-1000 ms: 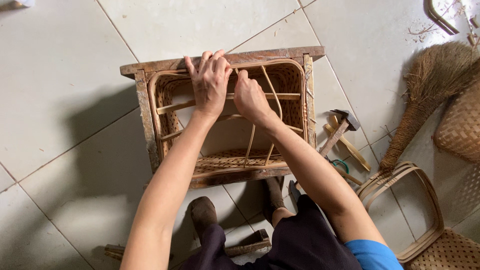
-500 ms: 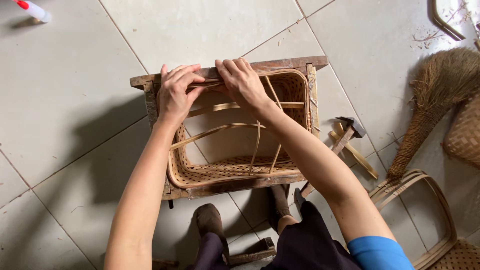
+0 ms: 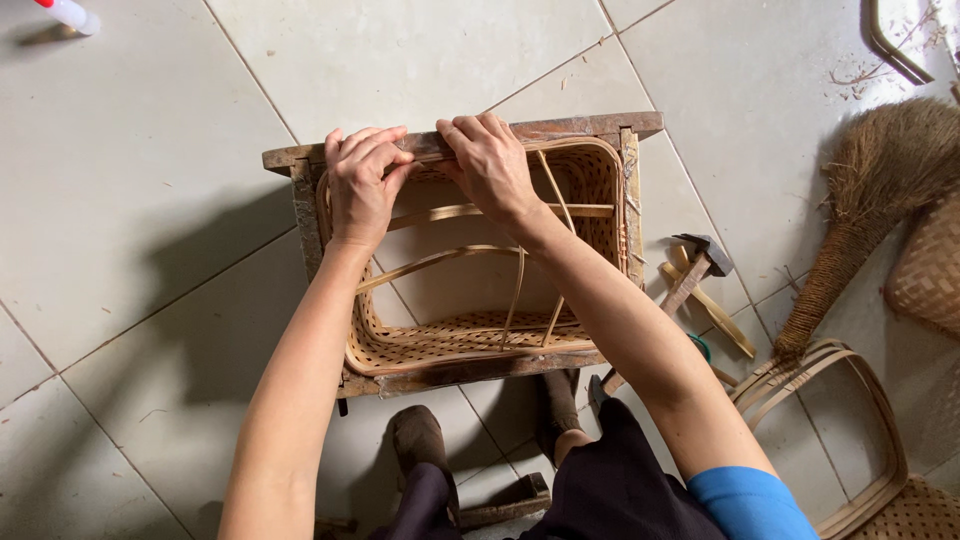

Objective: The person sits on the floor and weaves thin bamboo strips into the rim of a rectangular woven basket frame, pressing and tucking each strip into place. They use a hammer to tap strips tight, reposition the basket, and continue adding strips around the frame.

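On tiled floor [image 3: 200, 150], centre of view: wooden frame [image 3: 560, 128] w/ woven bamboo basket [image 3: 470, 340] set inside it. L hand [image 3: 362, 185] curled over far rail of frame, fingers gripping rail and basket rim together. R hand [image 3: 490, 160] just beside it, fingers clamped on same rail. Hands near, not touching. Loose bamboo strips cross basket interior. Hammer [image 3: 690, 275] lies R of frame, broom [image 3: 860, 210] further R, well apart. Bent bamboo hoop [image 3: 850, 370] lower R.
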